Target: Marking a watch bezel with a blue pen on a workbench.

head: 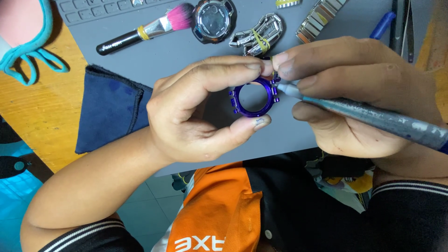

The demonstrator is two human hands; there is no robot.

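Holding a purple metal watch case ring [252,97] up over the grey work mat [186,51], pinching it with the left hand [196,116]: forefinger curling over the top edge, thumb pressing the bottom edge, the remaining fingers folding in behind. Gripping a grey pen-shaped tool [373,116] in the right hand [364,93], fingers closing round its barrel, its pale tip touching the ring's right side at the small lugs. Resting the right forefinger tip on the ring's upper right corner, just beside the left forefinger tip. Hovering the ring near the middle of the view, above the mat's near edge and clear of its surface as far as can be told.

Lying further back on the mat: a makeup-style brush [144,29] with a black handle and pink bristles, a round digital watch head [213,20] with a dark face just beside the bristles, a folded steel link bracelet [259,35] bound with a yellow band, and another steel bracelet [319,18] to its right. Lying at the mat's left edge, a dark blue cloth [109,109], draping partly onto the orange wooden table [42,112]. Showing at the top left, a teal-edged fabric piece [28,46] with loops.
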